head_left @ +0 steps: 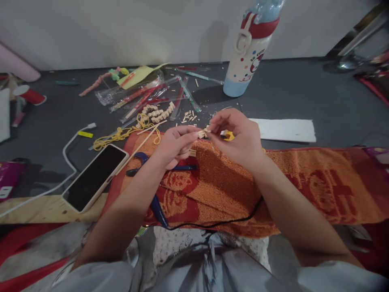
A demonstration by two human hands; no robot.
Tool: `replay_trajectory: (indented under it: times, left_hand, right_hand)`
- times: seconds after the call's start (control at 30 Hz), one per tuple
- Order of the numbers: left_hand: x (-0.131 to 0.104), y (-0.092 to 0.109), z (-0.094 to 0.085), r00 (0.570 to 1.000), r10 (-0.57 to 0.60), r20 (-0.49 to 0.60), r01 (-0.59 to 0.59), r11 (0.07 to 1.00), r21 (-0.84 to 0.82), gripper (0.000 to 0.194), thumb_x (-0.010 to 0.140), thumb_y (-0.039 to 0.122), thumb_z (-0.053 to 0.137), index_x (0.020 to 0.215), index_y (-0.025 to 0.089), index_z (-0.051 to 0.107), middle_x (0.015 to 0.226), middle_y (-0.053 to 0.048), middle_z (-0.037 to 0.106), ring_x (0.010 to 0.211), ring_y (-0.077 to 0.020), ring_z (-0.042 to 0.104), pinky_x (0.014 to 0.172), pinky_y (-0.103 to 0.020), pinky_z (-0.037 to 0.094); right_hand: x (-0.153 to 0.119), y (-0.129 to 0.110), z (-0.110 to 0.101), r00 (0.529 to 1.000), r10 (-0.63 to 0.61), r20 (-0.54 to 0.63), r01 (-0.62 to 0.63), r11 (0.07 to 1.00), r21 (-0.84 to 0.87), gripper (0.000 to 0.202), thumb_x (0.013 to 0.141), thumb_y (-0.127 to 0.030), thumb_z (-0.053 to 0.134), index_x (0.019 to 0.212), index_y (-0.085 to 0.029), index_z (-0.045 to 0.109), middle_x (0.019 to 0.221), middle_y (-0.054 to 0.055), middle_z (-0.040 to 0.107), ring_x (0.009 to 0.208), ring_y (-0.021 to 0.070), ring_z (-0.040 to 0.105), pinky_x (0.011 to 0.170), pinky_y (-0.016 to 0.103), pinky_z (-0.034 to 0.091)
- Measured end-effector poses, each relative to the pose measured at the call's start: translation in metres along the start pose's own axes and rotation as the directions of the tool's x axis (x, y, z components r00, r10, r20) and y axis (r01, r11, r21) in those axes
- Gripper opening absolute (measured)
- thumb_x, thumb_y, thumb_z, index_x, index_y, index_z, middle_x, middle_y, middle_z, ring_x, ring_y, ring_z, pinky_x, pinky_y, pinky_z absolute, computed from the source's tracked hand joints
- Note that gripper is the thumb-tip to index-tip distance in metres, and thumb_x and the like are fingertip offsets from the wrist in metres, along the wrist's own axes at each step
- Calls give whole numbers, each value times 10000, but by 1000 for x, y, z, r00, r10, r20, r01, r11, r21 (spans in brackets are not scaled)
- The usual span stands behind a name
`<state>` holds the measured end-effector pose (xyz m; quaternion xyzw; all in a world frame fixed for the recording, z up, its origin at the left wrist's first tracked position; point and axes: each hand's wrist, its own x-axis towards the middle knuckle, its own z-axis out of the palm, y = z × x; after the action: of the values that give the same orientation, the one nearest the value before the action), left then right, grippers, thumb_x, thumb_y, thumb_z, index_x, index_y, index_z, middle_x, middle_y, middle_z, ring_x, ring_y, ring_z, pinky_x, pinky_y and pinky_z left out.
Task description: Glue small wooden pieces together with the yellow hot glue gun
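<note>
A dark desk (304,89) runs back to a pale wall (121,28) at 12 o'clock, with an orange-and-red towel (225,190) along its near edge. Over the towel's far edge, the fingers of the left hand (178,147) pinch a small wooden bundle (202,133), and those of the right hand (238,138) grip its 3 o'clock end. From there, a bottle (251,61) stands at 1 o'clock and a phone (95,178) lies at 8.
</note>
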<state>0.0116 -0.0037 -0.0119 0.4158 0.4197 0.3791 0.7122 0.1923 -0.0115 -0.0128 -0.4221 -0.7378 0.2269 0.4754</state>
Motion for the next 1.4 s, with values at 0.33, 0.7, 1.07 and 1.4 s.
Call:
replay_trajectory:
  times: [0.33,0.7,1.07,1.4]
  left_hand:
    - [2,1,2,996,-26,-82,30,998,50,126,727,245,720,751,156,634,408,117,283,350,0,173,360,-144,102]
    - [3,1,4,996,-39,-83,47,994,95,219,685,286,771,772,139,635,416,130,268,360,6,153,372,-159,92]
    - [2,0,4,996,-38,-85,47,993,110,266,651,332,797,764,151,638,428,129,265,368,1,149,380,-170,92]
    - [1,1,4,997,-16,-73,24,993,112,280,631,337,813,727,153,625,433,120,301,364,4,165,371,-170,95]
  right_hand:
    - [-2,0,-1,997,-71,10,71,994,-80,193,778,-103,637,908,-216,549,800,-21,654,695,113,626,656,270,519]
    - [-3,1,1,998,-52,36,55,994,-91,203,787,-95,628,940,-213,565,840,-2,699,744,133,667,687,290,544]
    - [-4,0,-1,999,-15,47,17,999,-48,188,780,-116,640,909,-233,570,842,-9,698,742,142,667,705,312,555]
    - [-4,-3,-2,999,-16,31,19,995,-102,149,786,-134,629,855,-237,544,798,-17,680,715,137,651,677,304,540]
